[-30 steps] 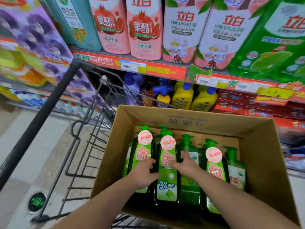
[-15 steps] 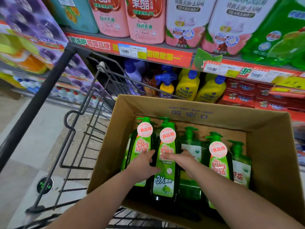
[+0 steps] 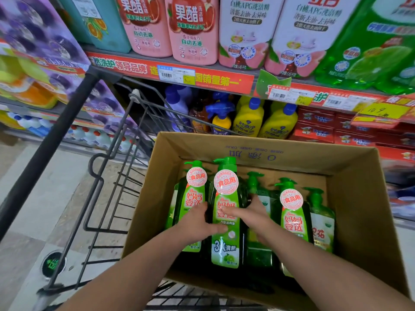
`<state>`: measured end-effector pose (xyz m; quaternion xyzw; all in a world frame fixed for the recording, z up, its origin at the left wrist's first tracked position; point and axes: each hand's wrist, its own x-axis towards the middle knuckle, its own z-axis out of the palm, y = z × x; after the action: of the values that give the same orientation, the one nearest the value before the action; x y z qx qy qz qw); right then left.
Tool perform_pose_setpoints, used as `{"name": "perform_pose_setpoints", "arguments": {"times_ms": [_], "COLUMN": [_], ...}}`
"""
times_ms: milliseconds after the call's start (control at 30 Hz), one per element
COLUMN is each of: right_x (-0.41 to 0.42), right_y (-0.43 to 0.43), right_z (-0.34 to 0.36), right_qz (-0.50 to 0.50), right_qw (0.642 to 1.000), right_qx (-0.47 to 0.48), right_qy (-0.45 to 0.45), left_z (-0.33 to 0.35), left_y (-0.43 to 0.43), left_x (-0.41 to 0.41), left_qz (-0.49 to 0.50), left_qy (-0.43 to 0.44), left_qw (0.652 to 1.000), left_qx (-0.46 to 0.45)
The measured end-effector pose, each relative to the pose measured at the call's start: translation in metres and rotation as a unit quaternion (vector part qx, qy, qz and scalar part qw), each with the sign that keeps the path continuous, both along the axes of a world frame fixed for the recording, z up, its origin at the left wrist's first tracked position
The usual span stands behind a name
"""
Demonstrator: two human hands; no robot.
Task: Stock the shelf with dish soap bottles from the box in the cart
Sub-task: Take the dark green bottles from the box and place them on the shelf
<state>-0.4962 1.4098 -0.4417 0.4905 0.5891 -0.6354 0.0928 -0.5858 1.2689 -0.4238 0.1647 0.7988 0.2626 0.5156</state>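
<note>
An open cardboard box (image 3: 357, 198) sits in a wire cart (image 3: 112, 198) and holds several green dish soap bottles with pump tops. One green bottle (image 3: 225, 250) with a round red-and-white sticker stands higher than the rest. My left hand (image 3: 197, 223) grips its left side and my right hand (image 3: 251, 214) grips its right side. Another stickered bottle (image 3: 193, 187) stands just left of it. More bottles (image 3: 294, 221) stand to the right in the box.
A shelf edge with red price strips (image 3: 202, 75) runs above the cart, carrying big pink, white and green refill pouches. Below it stand yellow bottles (image 3: 249, 117) and red packs (image 3: 318, 129). The cart's black handle bar (image 3: 56, 140) slants at left over grey floor.
Both hands have closed in on the middle green bottle and it has risen above its neighbours. The view has shifted closer to the box.
</note>
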Motion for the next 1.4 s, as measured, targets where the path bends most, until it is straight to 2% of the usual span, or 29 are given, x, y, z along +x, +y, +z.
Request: {"name": "perform_pose_setpoints", "arguments": {"times_ms": [167,300,433,733,1000,1200,1400], "right_x": [0.005,0.013,0.029,0.108,0.236,0.375,0.516], "right_y": [0.01,0.016,0.023,0.034,0.046,0.056,0.064], "right_z": [0.04,0.08,0.116,0.165,0.203,0.223,0.244], "right_qz": [-0.083,-0.127,-0.141,-0.25,-0.329,-0.398,-0.439], "right_qw": [0.994,0.983,0.971,0.937,0.896,0.857,0.83], "right_qx": [-0.032,-0.03,-0.004,0.059,0.131,0.179,0.227], "right_qy": [0.066,0.126,0.191,0.235,0.268,0.273,0.26], "left_z": [0.021,0.044,0.068,0.114,0.153,0.176,0.182], "left_y": [0.007,0.019,0.035,0.08,0.125,0.16,0.192], "left_x": [0.005,0.007,0.012,0.067,0.177,0.316,0.457], "left_qz": [0.06,0.089,0.049,-0.063,-0.177,-0.238,-0.276], "left_qy": [-0.121,-0.121,-0.102,-0.089,-0.117,-0.116,-0.173], "left_qw": [0.987,0.971,0.963,0.947,0.912,0.896,0.865], "left_qx": [0.092,0.185,0.243,0.302,0.351,0.358,0.381]}}
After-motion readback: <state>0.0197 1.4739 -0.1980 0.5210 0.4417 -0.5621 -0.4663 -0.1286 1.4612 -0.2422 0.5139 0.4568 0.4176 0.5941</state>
